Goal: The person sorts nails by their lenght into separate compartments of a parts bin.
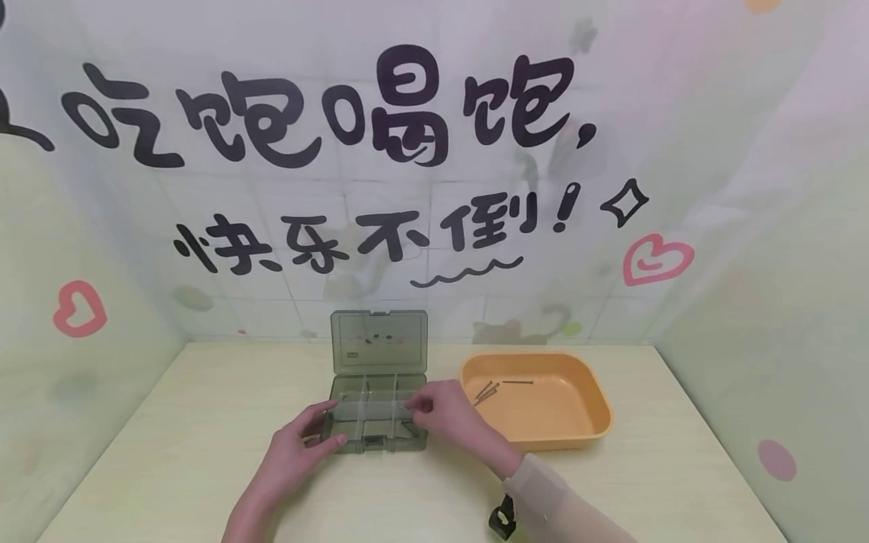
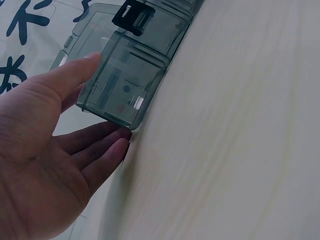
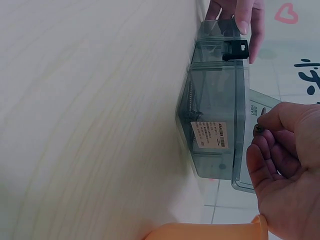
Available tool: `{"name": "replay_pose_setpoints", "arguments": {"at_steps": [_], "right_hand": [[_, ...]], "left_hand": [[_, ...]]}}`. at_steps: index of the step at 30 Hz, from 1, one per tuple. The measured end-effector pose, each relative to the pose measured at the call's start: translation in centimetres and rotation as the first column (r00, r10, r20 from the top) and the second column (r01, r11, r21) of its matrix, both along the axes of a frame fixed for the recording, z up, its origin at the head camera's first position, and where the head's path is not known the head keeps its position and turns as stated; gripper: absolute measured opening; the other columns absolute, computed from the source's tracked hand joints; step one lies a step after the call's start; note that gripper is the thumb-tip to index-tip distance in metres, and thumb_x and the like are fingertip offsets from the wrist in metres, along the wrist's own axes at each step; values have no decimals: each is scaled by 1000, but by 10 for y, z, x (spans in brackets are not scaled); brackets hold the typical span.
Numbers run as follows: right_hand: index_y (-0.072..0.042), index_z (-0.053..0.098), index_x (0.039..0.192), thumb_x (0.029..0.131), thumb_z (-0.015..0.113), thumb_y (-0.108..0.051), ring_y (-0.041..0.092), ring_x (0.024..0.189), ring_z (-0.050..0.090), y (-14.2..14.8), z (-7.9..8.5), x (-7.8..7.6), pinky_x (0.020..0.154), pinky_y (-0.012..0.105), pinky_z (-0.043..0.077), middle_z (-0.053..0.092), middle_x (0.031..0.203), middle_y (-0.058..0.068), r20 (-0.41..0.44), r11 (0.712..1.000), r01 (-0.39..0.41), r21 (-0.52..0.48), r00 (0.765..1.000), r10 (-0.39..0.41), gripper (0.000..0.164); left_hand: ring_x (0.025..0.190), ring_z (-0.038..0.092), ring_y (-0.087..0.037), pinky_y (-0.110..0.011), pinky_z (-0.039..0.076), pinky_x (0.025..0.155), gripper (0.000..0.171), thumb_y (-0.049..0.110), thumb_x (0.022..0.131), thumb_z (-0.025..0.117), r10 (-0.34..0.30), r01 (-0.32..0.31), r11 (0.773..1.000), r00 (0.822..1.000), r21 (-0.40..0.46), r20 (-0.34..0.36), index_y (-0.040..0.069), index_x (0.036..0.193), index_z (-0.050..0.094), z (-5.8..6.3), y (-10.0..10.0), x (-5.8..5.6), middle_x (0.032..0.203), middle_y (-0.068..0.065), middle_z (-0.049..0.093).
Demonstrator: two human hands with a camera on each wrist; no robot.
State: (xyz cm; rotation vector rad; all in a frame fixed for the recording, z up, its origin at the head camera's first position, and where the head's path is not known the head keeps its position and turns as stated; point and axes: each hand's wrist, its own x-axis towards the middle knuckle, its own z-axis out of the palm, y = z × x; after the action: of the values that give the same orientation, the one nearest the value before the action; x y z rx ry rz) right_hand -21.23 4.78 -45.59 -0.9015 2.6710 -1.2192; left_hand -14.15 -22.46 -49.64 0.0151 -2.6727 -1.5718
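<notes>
A translucent grey-green compartment box [image 1: 376, 445] stands with its lid [image 1: 380, 343] raised at the back. My left hand [image 1: 295, 450] holds its left end, thumb on the front rim and fingers along the side; the left wrist view shows this hand [image 2: 65, 135] at the box's corner. Above the right-hand compartments, my right hand [image 1: 451, 415] pinches a small screw, whose head [image 3: 258, 128] shows between thumb and finger in the right wrist view. Dark screws [image 3: 191, 102] lie in the front right compartment. Several more screws [image 1: 486, 391] lie in the orange tray [image 1: 543, 437].
The orange tray stands right of the box, beneath my right forearm's far side. A black strap-like item [image 1: 502, 519] hangs by the right sleeve [image 1: 560, 498]. Printed sheets with lettering and hearts wall in the pale wooden table [image 1: 176, 430] at the back and sides.
</notes>
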Motion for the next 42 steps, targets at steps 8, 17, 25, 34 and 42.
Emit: {"name": "replay_pose_setpoints", "arguments": {"at_steps": [8, 17, 25, 34, 42], "right_hand": [[-1, 78, 101, 87, 74, 3, 5, 75, 62, 1, -2, 1, 67, 16, 55, 74, 90, 5, -12, 1000, 4, 22, 1000, -4, 16], [-1, 77, 105, 89, 73, 3, 8, 81, 65, 7, -3, 0, 72, 18, 57, 74, 95, 6, -15, 1000, 8, 0, 1000, -8, 17], [-1, 77, 109, 93, 69, 1, 14, 88, 66, 28, 3, -4, 77, 24, 58, 75, 102, 8, -3, 998, 37, -56, 999, -37, 17], [-2, 78, 103, 91, 69, 1, 22, 88, 69, 61, 0, -12, 79, 32, 60, 76, 99, 10, -51, 980, 147, -133, 987, -155, 15], [-1, 78, 99, 87, 72, 3, 20, 86, 68, 83, -8, -16, 77, 32, 60, 75, 94, 6, -76, 979, 176, -101, 980, -184, 14]], "left_hand": [[130, 55, -43, -43, 54, 102, 62, 19, 90, 81, 2, -2, 1000, 1000, 0, -9, 9, 146, 55, 0, 1, 0, 137, -28, 59], [129, 55, -42, -43, 54, 102, 63, 21, 91, 81, -2, 2, 1000, 1000, -4, -10, 10, 146, 55, 0, 0, 0, 137, -28, 59], [130, 55, -41, -43, 54, 103, 63, 21, 91, 81, -2, 2, 1000, 1000, -5, -4, 10, 147, 54, 0, 0, 0, 137, -27, 59], [130, 55, -42, -43, 54, 103, 63, 22, 91, 81, -3, 3, 1000, 1000, -5, -7, 10, 147, 54, 1, 0, 0, 138, -27, 59], [130, 55, -42, -44, 54, 103, 63, 22, 91, 81, -6, 6, 1000, 1000, -7, -11, 10, 147, 54, 0, 0, 0, 138, -28, 59]]}}
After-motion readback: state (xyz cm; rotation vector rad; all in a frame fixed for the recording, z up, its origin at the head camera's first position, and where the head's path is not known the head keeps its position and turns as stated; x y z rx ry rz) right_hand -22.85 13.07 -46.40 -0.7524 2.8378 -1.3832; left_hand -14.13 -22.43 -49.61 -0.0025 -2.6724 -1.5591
